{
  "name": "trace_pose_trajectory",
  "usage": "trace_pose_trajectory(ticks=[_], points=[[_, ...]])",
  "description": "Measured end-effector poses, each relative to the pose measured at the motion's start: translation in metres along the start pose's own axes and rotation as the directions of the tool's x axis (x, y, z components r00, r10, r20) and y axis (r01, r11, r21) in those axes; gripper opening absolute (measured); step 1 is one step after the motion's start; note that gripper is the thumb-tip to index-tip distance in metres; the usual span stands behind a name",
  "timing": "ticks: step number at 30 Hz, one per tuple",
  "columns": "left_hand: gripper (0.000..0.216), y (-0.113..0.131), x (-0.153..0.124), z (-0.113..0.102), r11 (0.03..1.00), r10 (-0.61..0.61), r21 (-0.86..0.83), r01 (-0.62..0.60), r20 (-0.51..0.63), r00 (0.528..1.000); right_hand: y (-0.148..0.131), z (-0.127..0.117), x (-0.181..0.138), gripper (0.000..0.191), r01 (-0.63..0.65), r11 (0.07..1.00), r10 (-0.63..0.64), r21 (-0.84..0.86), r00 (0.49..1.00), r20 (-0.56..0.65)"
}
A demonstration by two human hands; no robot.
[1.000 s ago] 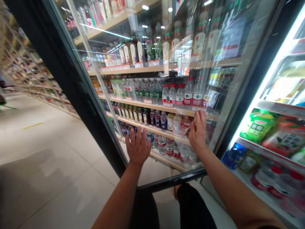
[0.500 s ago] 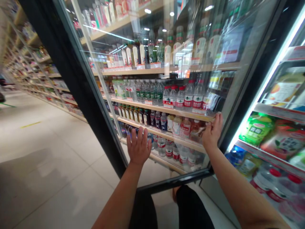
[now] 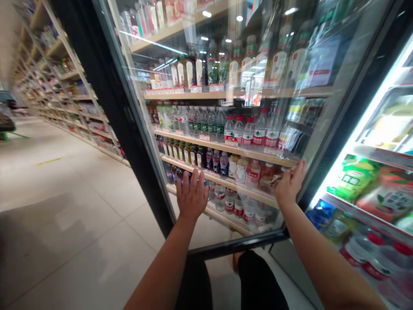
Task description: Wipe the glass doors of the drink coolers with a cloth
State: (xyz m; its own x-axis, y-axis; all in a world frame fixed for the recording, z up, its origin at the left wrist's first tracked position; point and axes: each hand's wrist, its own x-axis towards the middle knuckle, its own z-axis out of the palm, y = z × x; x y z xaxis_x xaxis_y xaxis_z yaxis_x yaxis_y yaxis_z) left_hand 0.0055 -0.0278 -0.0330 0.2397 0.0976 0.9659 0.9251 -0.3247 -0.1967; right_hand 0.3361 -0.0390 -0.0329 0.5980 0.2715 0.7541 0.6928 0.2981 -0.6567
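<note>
A glass cooler door (image 3: 213,243) with a black frame stands swung out in front of me. My left hand (image 3: 192,196) is raised at the lower left of the pane, palm toward the glass and fingers spread, holding nothing visible. Near the door's right frame, my right hand (image 3: 290,183) is at the glass with its fingers stretched upward; I see nothing in it. Whether either palm presses on the pane is hard to tell. Through the glass show red-capped water bottles (image 3: 260,133) and, lower down, dark blue-labelled bottles (image 3: 223,163).
To the right, the lit cooler holds a green pouch (image 3: 350,176), a red pouch (image 3: 392,193) and red-capped bottles (image 3: 371,254). Long stocked shelves (image 3: 67,77) line the aisle at left. Pale floor tiles (image 3: 106,254) and my legs (image 3: 260,280) are below.
The view has turned slightly left, so the door and shelves sit a little farther right. Both hands stay at the glass, the left a little farther right in view.
</note>
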Motion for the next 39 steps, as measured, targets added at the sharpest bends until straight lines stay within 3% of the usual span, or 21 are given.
trace_pose_trajectory(ticks=[6, 10, 15, 18, 24, 31, 39], points=[[0.066, 0.000, -0.001, 0.000, 1.000, -0.008, -0.007, 0.009, 0.010, 1.000, -0.007, 0.005, 0.009, 0.057, 0.122, 0.992, -0.121, 0.018, 0.992, -0.034], [0.060, -0.001, -0.005, 0.003, 0.997, -0.050, -0.057, 0.053, 0.050, 0.997, -0.028, 0.006, 0.025, 0.056, 0.222, 0.974, -0.223, 0.041, 0.975, 0.010], [0.054, -0.001, -0.007, 0.003, 0.995, -0.071, -0.061, 0.077, 0.101, 0.992, -0.050, 0.012, 0.002, 0.055, 0.433, 0.898, -0.440, 0.077, 0.882, 0.167], [0.055, 0.000, -0.004, 0.001, 0.999, -0.038, -0.026, 0.039, 0.068, 0.997, -0.058, 0.018, -0.018, 0.056, 0.506, 0.858, -0.513, 0.087, 0.837, 0.192], [0.058, 0.001, -0.003, -0.002, 0.999, -0.025, -0.024, 0.027, 0.058, 0.998, -0.101, 0.028, -0.008, 0.056, 0.551, 0.822, -0.570, 0.145, 0.796, 0.204], [0.062, 0.001, -0.003, -0.003, 1.000, -0.003, 0.004, 0.003, 0.031, 1.000, -0.115, 0.036, -0.046, 0.066, 0.645, 0.733, -0.677, 0.213, 0.663, 0.321], [0.060, 0.000, -0.005, -0.001, 0.998, -0.034, -0.046, 0.036, 0.043, 0.999, -0.145, 0.044, -0.037, 0.071, 0.663, 0.705, -0.708, 0.250, 0.644, 0.290]])
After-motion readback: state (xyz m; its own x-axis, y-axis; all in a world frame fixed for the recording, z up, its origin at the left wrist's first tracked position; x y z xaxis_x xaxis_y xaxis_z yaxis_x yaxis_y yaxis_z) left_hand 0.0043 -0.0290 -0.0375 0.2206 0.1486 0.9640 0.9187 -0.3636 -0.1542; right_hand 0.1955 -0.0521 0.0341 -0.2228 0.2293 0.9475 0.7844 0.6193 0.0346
